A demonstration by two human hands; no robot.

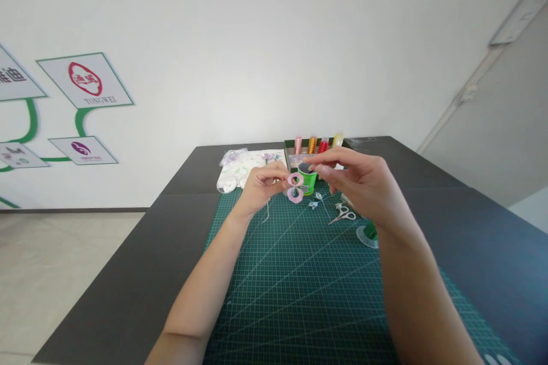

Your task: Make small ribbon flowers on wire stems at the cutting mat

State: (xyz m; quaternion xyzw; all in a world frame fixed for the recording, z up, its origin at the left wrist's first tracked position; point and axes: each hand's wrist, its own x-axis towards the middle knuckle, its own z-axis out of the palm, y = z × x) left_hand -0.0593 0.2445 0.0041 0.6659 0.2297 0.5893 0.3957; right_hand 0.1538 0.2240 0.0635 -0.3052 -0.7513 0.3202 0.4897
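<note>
My left hand (270,178) pinches a small pink piece made of two ring-shaped loops (295,196), one above the other, over the cutting mat. My right hand (357,177) is raised a little to the right, thumb and fingertips drawn together. Whatever lies between those fingertips is too small to make out. Between the hands stands a green can (309,184) with a dark open top, partly hidden by the right fingertips. Below the right hand lie white-handled scissors (343,214) and a sprig of pale blue leaves (317,200).
A green cutting mat (295,285) covers the middle of the dark table (171,239). At the back, a dark box (289,150) holds several coloured spools (312,144). White paper with clear bags (233,168) lies back left. A green wire spool (369,234) sits beside my right forearm.
</note>
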